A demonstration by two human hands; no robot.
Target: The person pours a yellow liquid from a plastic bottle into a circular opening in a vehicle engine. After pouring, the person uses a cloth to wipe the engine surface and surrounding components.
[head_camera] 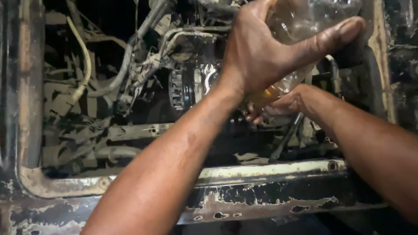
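Observation:
My left hand (270, 48) grips a clear plastic bottle (305, 21) tipped neck-down over a dirty engine bay; yellowish liquid (265, 96) shows at its lower end. My right hand (278, 108) reaches in beneath the bottle's mouth, fingers curled around the neck or the spot under it; the exact contact is hidden. Both forearms cross the rusted front panel.
A ribbed metal alternator-like part (183, 87) sits left of the hands, with hoses (126, 61) and a pale cable (85, 61) further left. A peeling, rusted crossbar (270, 169) runs across the front. A dark rod (285, 139) leans below the right hand.

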